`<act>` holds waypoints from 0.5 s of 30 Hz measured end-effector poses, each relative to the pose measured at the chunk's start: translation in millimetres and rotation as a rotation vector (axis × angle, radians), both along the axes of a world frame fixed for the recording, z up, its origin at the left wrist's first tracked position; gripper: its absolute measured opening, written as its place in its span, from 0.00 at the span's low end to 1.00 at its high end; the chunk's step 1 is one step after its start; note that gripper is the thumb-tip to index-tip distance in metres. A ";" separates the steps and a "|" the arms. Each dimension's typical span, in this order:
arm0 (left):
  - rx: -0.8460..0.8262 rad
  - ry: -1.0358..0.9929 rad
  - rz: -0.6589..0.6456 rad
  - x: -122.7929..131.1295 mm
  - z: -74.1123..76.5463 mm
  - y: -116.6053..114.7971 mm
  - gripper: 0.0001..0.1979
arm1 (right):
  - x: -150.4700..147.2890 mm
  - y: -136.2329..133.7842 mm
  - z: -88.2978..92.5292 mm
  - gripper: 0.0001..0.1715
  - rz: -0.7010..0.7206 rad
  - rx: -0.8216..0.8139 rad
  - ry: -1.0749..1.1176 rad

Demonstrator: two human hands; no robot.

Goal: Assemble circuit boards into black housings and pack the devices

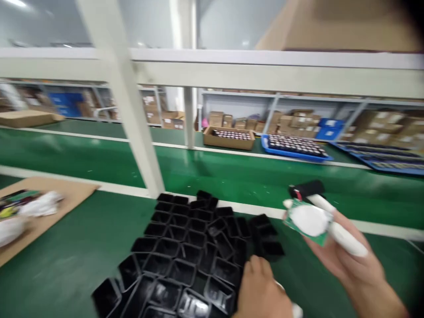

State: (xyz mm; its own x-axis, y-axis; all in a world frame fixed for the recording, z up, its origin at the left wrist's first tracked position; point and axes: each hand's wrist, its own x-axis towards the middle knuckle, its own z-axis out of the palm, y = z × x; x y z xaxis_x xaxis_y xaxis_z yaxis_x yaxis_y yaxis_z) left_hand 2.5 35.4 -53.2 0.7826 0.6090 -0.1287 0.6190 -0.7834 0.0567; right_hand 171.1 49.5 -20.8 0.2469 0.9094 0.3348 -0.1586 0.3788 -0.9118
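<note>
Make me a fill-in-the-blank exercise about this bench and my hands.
Your right hand holds a green-edged piece whose middle is ____.
Your left hand is beside open containers coloured ____.
The worktop under the containers is coloured ____.
The open cardboard box beside the blue trays is to their ____ in the picture.

Missing words: white; black; green; left.

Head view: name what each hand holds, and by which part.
The right hand holds a green-and-white piece by its edges. Whether the left hand, at the black boxes, grips anything cannot be told.
</note>
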 end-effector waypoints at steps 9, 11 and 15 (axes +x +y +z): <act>-0.143 -0.086 0.048 -8.9 13.9 -0.4 0.17 | -10.8 -5.8 39.6 0.31 0.241 0.092 0.290; -0.129 -0.099 0.043 -11.2 12.1 -2.4 0.22 | -10.9 -4.8 38.8 0.30 0.248 0.096 0.324; -0.117 -0.123 0.065 -12.2 2.8 -2.7 0.28 | -9.8 -1.2 34.9 0.28 0.234 0.100 0.342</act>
State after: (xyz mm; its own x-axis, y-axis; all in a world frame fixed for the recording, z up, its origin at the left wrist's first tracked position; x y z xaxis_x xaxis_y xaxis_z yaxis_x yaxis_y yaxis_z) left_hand -9.6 32.7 -50.4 0.7560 0.6457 -0.1074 0.6512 -0.7253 0.2235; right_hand 161.3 48.3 14.1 0.1502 0.9211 0.3591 -0.5378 0.3809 -0.7521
